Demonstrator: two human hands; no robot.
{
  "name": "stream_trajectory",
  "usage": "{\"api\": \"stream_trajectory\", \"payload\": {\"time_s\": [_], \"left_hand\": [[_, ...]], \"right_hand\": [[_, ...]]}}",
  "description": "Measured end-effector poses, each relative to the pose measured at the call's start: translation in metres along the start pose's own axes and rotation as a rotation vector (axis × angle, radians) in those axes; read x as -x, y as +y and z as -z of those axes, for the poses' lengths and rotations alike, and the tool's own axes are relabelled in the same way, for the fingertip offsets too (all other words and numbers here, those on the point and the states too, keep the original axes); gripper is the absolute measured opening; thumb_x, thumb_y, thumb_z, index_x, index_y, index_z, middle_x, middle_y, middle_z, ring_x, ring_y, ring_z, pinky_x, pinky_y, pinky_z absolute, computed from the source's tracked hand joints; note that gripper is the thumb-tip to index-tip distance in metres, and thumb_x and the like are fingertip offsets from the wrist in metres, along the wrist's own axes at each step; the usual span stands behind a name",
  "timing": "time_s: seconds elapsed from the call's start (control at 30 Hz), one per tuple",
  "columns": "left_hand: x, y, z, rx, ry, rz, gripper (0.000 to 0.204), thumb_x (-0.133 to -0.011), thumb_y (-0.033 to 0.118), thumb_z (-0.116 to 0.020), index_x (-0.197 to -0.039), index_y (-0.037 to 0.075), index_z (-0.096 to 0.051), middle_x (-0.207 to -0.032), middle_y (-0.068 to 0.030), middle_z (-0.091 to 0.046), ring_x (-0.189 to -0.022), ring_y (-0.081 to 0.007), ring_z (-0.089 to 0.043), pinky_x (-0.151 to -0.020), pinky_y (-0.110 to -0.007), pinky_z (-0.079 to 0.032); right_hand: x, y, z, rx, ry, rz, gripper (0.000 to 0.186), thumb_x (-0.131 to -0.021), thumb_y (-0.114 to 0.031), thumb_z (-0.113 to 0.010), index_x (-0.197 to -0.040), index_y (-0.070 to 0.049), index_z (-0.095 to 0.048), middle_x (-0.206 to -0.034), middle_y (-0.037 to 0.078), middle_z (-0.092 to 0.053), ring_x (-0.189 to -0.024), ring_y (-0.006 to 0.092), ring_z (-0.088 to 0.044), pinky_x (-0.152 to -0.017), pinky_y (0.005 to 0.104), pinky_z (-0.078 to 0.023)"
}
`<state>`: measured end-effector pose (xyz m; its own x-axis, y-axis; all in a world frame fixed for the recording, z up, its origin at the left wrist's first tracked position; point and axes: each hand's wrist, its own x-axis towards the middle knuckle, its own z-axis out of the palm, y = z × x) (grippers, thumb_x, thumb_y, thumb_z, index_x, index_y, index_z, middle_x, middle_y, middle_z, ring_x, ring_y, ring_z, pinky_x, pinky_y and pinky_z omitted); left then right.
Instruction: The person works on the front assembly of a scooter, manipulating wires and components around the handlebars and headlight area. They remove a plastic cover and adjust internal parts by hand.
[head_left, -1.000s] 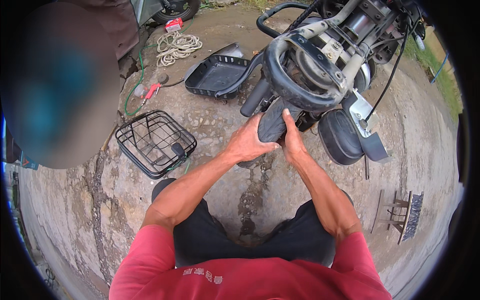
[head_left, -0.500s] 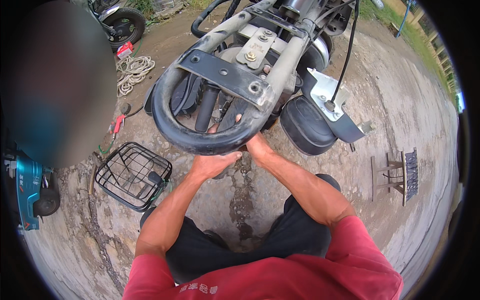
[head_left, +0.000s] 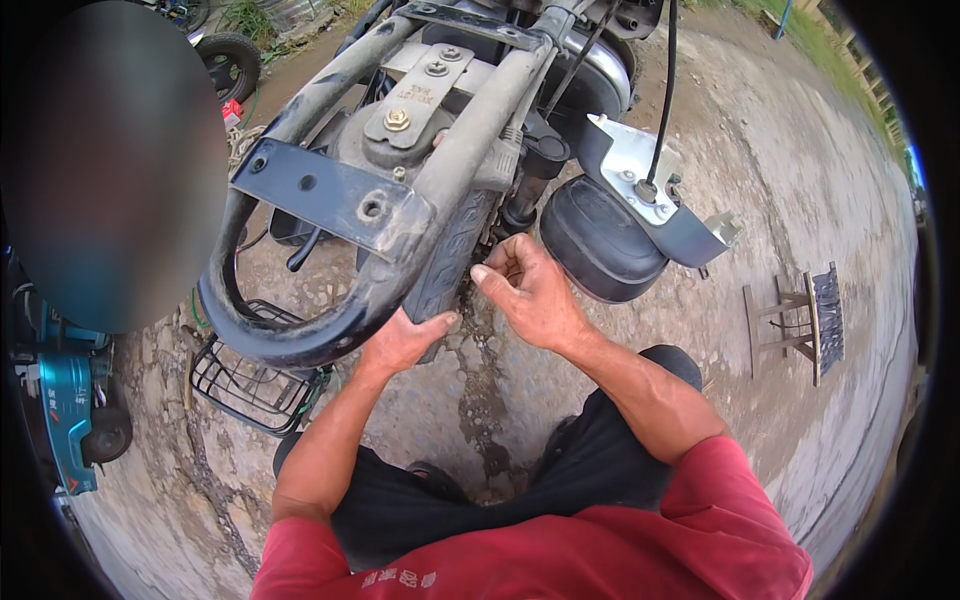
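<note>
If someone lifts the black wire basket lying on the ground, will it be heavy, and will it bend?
The wire basket is probably light, being open mesh of thin wire. It likely stays fairly stiff thanks to its thicker rim, though single wires may flex. Its flat shape makes rolling unlikely.

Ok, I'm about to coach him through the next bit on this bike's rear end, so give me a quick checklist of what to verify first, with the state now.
1. Left hand braced on the rear tyre under the grab rail: ok.
2. Right hand at the tyre's edge, fingertips pinched: ok; what it pinches: cannot tell.
3. Black cable clear of both hands: ok.
4. Wire basket away from the knees: ok.
5. Bike firmly propped: cannot tell, its support is out of view.
</note>
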<state>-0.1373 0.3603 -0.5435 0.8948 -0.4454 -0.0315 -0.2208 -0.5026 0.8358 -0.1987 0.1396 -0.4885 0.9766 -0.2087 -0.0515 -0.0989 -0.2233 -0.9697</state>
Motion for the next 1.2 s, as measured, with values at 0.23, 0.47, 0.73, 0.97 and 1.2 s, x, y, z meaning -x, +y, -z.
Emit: {"api": "stream_trajectory", "payload": {"time_s": [0.23,0.47,0.73,0.97,1.2], "left_hand": [[-0.002,0.015,0.004,0.013,0.009,0.017,0.096,-0.071,0.024,-0.087,-0.149,-0.006,-0.038,-0.137,-0.0244,-0.058,-0.126,-0.0304,-0.059,-0.109,-0.041,-0.044],[-0.003,0.021,0.005,0.028,-0.014,0.046,0.098,-0.071,0.026,-0.087,-0.149,-0.007,-0.037,-0.138,-0.0252,-0.057,-0.128,-0.0314,-0.058,-0.111,-0.041,-0.043],[-0.002,0.015,-0.001,0.018,0.036,0.011,0.096,-0.072,0.027,-0.087,-0.148,-0.004,-0.039,-0.137,-0.0243,-0.058,-0.126,-0.0309,-0.059,-0.110,-0.042,-0.044],[0.000,0.019,-0.002,0.019,0.031,0.031,0.095,-0.072,0.026,-0.088,-0.147,-0.006,-0.039,-0.132,-0.0240,-0.061,-0.122,-0.0319,-0.061,-0.106,-0.042,-0.047],[-0.003,0.007,-0.004,-0.032,0.091,-0.110,0.090,-0.072,0.029,-0.088,-0.143,-0.006,-0.046,-0.131,-0.0228,-0.062,-0.119,-0.0314,-0.062,-0.105,-0.042,-0.047]], "right_hand": [[-0.004,0.005,0.008,-0.065,0.316,0.139,0.033,-0.093,-0.022,-0.074,-0.104,0.003,-0.055,-0.088,0.009,-0.061,-0.079,0.0139,-0.056,-0.074,0.0329,-0.051],[-0.019,0.028,0.033,0.154,0.382,0.116,0.077,-0.090,-0.027,-0.072,-0.147,0.011,-0.037,-0.140,0.031,-0.053,-0.135,0.0379,-0.052,-0.115,0.0455,-0.038],[-0.061,0.018,0.042,-0.025,0.254,0.200,0.043,-0.088,-0.020,-0.072,-0.124,0.002,-0.062,-0.113,0.013,-0.070,-0.105,0.0226,-0.065,-0.096,0.0373,-0.049],[-0.090,0.015,0.005,-0.341,0.415,0.196,0.018,-0.090,-0.019,-0.074,-0.084,-0.003,-0.065,-0.067,-0.003,-0.060,-0.063,0.0076,-0.054,-0.060,0.0280,-0.044],[-0.093,0.010,0.007,-0.294,0.407,0.088,0.018,-0.087,-0.018,-0.073,-0.089,0.000,-0.070,-0.073,-0.004,-0.065,-0.071,0.0060,-0.055,-0.068,0.0294,-0.047]]}}
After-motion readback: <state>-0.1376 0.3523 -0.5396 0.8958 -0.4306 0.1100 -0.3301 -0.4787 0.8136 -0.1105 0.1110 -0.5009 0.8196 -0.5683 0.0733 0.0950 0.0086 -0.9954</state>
